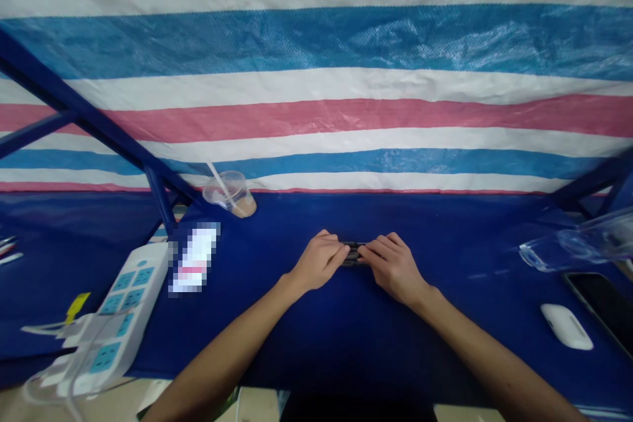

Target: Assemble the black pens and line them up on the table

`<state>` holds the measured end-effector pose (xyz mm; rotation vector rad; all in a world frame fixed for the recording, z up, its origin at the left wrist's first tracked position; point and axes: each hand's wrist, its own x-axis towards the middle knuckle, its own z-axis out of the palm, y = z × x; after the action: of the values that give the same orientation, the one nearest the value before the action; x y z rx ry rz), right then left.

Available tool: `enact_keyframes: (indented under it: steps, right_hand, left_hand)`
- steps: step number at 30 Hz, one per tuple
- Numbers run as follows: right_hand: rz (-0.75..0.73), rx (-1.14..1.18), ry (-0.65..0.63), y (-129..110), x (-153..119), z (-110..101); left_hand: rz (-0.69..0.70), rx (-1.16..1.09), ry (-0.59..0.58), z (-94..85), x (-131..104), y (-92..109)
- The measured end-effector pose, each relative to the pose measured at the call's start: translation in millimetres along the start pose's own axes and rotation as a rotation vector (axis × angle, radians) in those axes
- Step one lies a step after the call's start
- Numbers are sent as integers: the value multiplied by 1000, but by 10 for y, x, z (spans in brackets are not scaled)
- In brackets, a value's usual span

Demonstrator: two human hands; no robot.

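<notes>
Near the middle of the dark blue table [306, 343], a small dark elongated object [353, 254] lies between my two hands. The fingers of my left hand [320, 260] are closed round its left end. At its right end, my right hand [393, 265] grips it with bent fingers. Only the middle part of the object shows; both ends are covered by fingers, and its details are too small to tell.
A power strip [141, 283] with plugs and cables lies left, beside a pixelated bright item [198, 257]. A plastic cup [242, 201] with a straw stands back left. At right are a white case [566, 326], a dark phone [601, 303] and a clear container [583, 241].
</notes>
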<state>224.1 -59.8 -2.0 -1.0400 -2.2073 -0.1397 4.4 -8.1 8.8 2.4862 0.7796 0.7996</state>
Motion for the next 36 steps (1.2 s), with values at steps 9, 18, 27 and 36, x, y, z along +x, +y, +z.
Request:
enact_keyframes:
  steps: [9,18,27,36]
  right_hand:
    - [76,11,67,168,-43,-18]
    - [79,39,52,160,-36,-30]
    - [42,19,22,162,-36,-8]
    - [17,27,31,140,-25,-27]
  left_hand:
    - [30,55,167,-74,-3,-53]
    - [77,66,174,-67,-8,-81]
    - [60,55,132,-56,-12,-70]
    - [81,101,105,-75,-5,-70]
